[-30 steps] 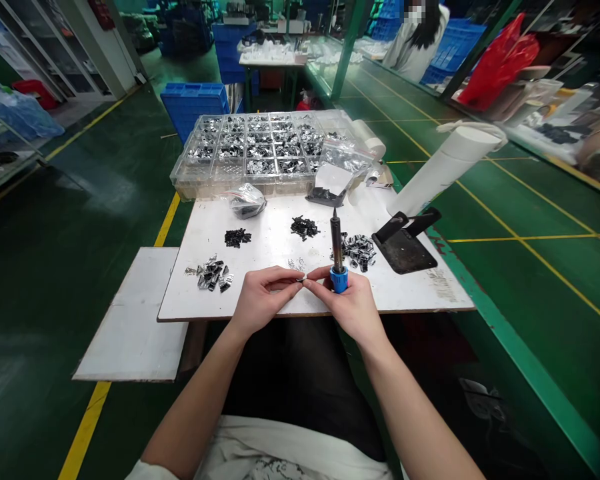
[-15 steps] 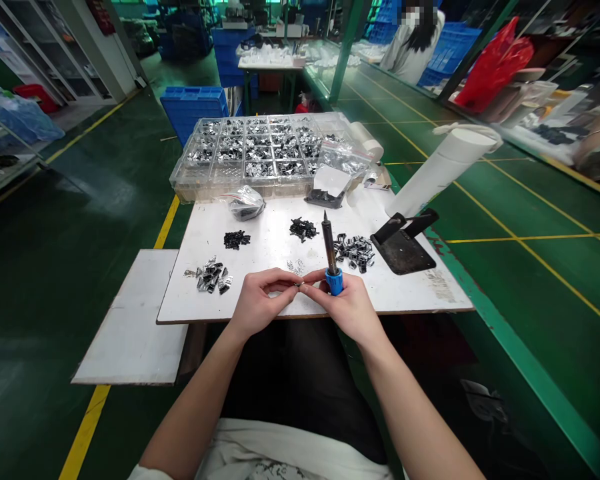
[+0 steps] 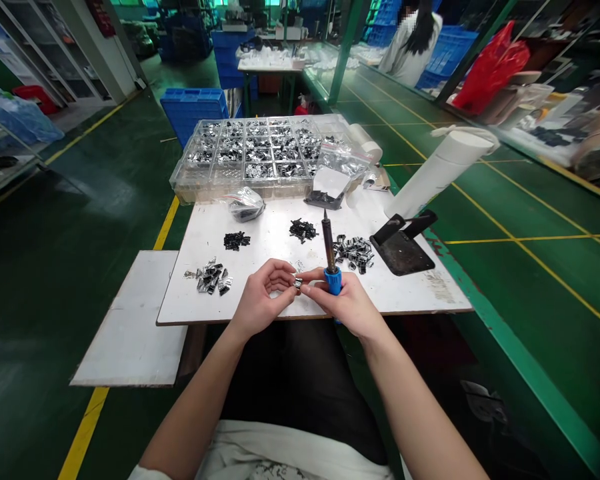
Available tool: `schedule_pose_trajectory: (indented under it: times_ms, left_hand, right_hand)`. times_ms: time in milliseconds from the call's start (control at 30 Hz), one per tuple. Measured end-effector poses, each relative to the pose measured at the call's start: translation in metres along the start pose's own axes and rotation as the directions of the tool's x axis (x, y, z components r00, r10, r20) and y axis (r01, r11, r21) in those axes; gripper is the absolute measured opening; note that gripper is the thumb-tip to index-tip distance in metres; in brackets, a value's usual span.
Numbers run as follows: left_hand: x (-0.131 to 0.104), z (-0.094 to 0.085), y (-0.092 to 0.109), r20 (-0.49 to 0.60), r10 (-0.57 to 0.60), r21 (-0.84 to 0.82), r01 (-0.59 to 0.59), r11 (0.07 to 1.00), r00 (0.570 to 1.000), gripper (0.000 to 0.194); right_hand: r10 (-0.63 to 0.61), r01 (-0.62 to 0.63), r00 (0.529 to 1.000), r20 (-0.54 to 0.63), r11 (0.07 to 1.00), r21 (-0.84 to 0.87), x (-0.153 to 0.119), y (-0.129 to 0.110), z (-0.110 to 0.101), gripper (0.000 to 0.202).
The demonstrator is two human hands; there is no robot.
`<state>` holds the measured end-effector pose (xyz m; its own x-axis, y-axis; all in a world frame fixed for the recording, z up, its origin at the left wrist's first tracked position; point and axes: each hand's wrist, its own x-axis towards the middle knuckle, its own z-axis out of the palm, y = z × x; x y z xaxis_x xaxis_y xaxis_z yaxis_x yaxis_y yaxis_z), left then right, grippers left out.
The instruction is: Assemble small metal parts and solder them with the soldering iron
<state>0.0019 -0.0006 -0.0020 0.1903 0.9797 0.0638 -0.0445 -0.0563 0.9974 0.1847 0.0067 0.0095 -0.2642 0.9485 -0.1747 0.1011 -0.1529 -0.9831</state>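
Between the fingertips of both hands, just above the table's front edge, is a small black-and-silver part [image 3: 298, 283]. My left hand [image 3: 264, 297] pinches it from the left with curled fingers. My right hand [image 3: 347, 300] touches its right side with thumb and forefinger, and also holds a soldering iron [image 3: 333, 270] with a blue handle, its dark tip pointing up. Beyond the hands lie a pile of small black pieces [image 3: 303, 230] and some tiny silver bits [image 3: 299, 265]. Shiny black-and-silver parts [image 3: 355, 252] are heaped to the right, and similar ones [image 3: 213, 277] to the left.
A clear compartment tray [image 3: 207, 175] full of parts stands at the table's back. Plastic bags [image 3: 247, 204] lie before it. A black metal stand [image 3: 407, 250] and a tilted white tube [image 3: 443, 170] are at right. Another black pile [image 3: 237, 241] sits left. A person [image 3: 413, 43] is far behind.
The small part has turned between my fingertips and now shows its silver face. My left fingers have shifted slightly; the soldering iron stays in my right hand.
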Motion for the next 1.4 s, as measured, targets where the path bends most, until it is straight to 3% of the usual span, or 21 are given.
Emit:
schedule_pose_trajectory:
  times_ms: [133, 433, 800, 1000, 1233, 1400]
  left_hand:
    - [0.002, 0.000, -0.002, 0.016, -0.024, -0.002, 0.024, 1.000, 1.000, 0.022]
    - [0.004, 0.000, -0.009, 0.004, -0.054, -0.035, 0.054, 0.998, 0.999, 0.023]
    - [0.004, 0.002, -0.007, -0.028, 0.044, 0.049, -0.042, 0.998, 0.999, 0.014]
    - [0.001, 0.003, -0.009, -0.106, 0.197, 0.141, -0.181, 0.973, 0.975, 0.004]
    - [0.000, 0.006, -0.012, -0.131, 0.274, 0.241, -0.237, 0.941, 0.953, 0.010]
    - [-0.002, 0.009, -0.008, -0.072, 0.339, 0.318, -0.301, 0.899, 0.938, 0.016]
  right_hand:
    - [0.015, -0.014, 1.000, -0.013, 0.996, 0.087, 0.004, 0.005, 0.000, 0.043]
    - [0.041, -0.037, 0.999, -0.030, 0.994, 0.107, 0.005, 0.003, -0.001, 0.038]
    - [0.066, -0.037, 0.993, -0.098, 0.962, 0.272, 0.005, 0.001, 0.007, 0.032]
    - [0.089, -0.051, 0.992, -0.095, 0.939, 0.340, 0.005, -0.001, 0.011, 0.038]
    - [0.105, -0.055, 0.986, -0.129, 0.938, 0.342, 0.008, 0.003, 0.014, 0.039]
    - [0.113, -0.047, 0.981, -0.160, 0.929, 0.367, 0.008, 0.003, 0.013, 0.037]
